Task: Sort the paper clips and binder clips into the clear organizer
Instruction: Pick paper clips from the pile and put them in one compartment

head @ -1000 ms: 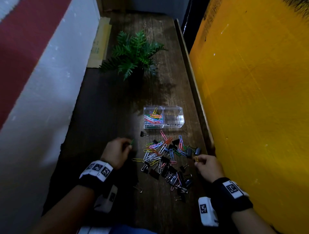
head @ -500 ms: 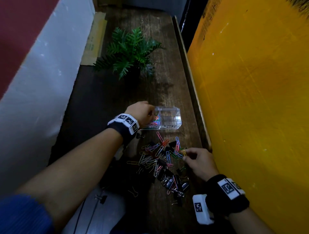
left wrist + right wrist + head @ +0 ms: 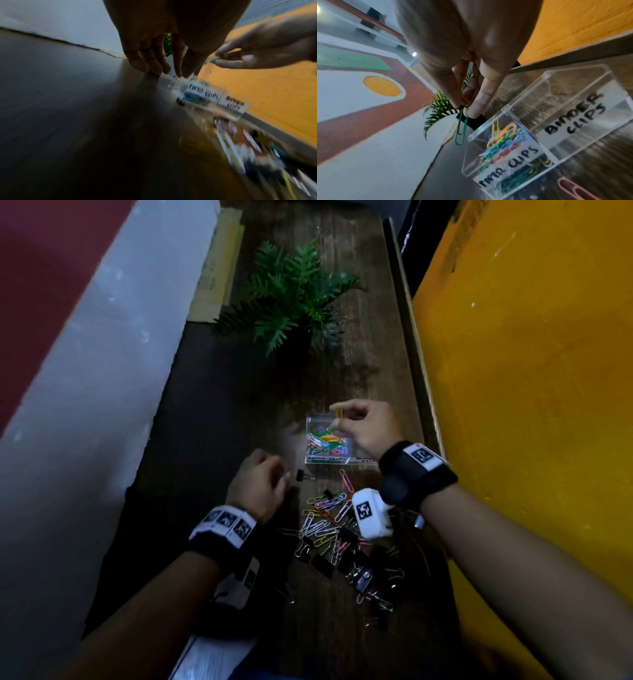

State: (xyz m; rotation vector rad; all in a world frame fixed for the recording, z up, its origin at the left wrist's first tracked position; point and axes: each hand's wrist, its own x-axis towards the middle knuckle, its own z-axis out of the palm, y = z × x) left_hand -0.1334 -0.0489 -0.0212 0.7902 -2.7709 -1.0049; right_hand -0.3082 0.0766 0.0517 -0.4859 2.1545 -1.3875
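Pinched in the right hand, two paper clips were held just above the clear organizer; one could be dropped outside it. Beside it, the left hand was loosely curled, nothing held.

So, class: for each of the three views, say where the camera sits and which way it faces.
Head: on the head, looking down at organizer, both hands, forearms.
Left wrist: facing along left hand; blurred table.
Right wrist: facing along right hand, which pinches a green paper clip.
Shared: organizer's two labels.
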